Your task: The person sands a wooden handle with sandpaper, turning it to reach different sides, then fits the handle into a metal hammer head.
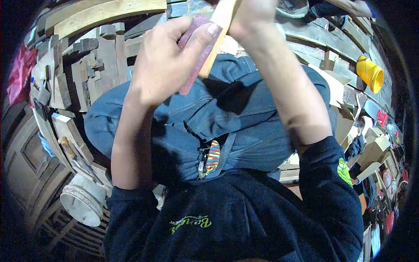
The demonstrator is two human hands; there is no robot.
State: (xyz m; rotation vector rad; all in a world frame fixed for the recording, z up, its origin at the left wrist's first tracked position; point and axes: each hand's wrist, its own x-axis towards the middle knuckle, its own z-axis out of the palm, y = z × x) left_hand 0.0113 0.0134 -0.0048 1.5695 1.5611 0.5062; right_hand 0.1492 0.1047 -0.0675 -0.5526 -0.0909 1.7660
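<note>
My left hand (161, 61) is closed on a dark red strip of sandpaper (194, 77), its thumb lying across the strip. The sandpaper rests along the side of a pale, narrow piece of wood (214, 53). Near the top edge of the view, my right hand (254, 17) grips that same wood; its fingers are blurred and partly hidden. The wood slants over my crossed legs (244, 109), which are in dark trousers. The wood's far end runs out of view.
Wooden planks and offcuts (102, 56) lie at the left, near a wood-handled tool (67, 147) and a white bucket (83, 198). A yellow bucket (371, 74) and cardboard boxes (375, 150) are at the right. Another person's shoe (293, 8) and arm (349, 6) show at the top.
</note>
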